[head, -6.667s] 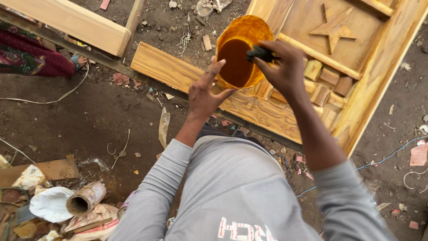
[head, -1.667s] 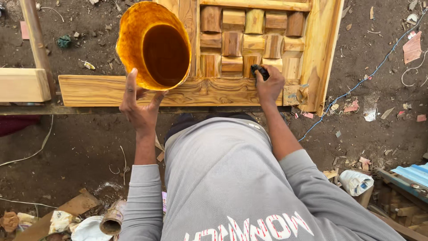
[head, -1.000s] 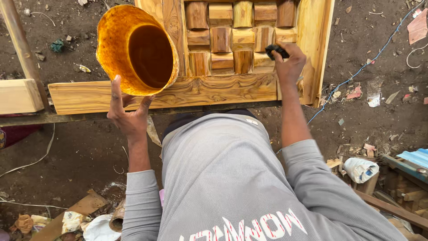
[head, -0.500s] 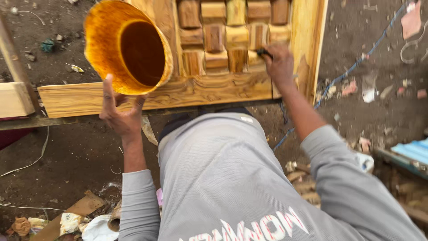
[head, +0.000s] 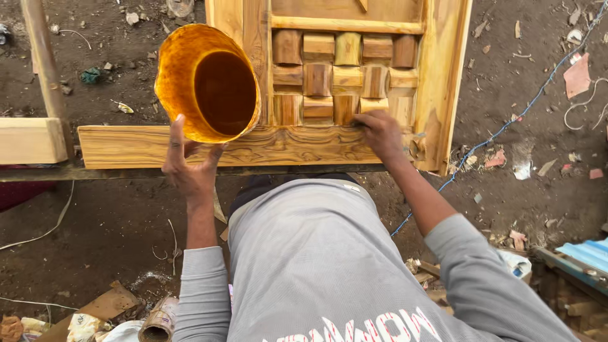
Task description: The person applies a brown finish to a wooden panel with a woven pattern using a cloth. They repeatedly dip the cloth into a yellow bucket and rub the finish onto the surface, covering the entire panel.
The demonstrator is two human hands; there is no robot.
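Observation:
My left hand grips the bottom edge of an orange plastic bucket, tilted so its mouth faces me; dark brown liquid sits inside. Beneath it lies a pale wooden door with a panel of small raised blocks. My right hand presses on the lowest row of blocks, fingers closed around a dark brush whose tip barely shows at the fingertips. Some blocks look darker and wetter than the bare frame.
A thick plank and a thin wooden post lie to the left. A blue cable runs over the dirt at right. Scrap paper and a roll sit at bottom left, a blue corrugated sheet at bottom right.
My right hand has slid left and down across the block panel with the brush. The bucket stays in my left hand, swaying a little. The view has shifted slightly.

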